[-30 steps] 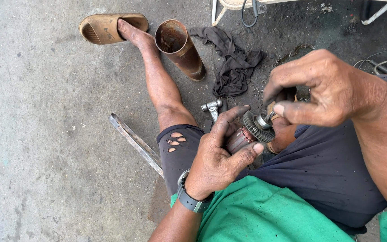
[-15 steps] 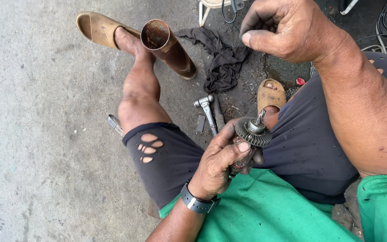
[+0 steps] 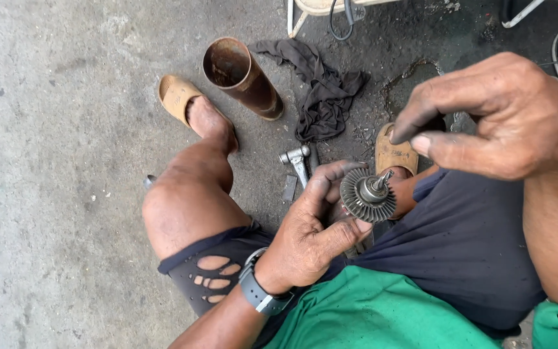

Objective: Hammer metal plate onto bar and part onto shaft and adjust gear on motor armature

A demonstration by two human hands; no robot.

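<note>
Two items near rotor [image 3: 367, 194]: wrench [image 3: 296, 160], rag [image 3: 321, 90].

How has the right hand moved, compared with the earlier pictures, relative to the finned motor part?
Yes. The right hand has lifted off the finned motor part, which the left hand grips. One second ago its fingers pinched the shaft tip; now it hangs above, apart from it.

No packages, labels, signs or screens are to be seen anywhere on the concrete floor [image 3: 53, 194] in this view.
</note>
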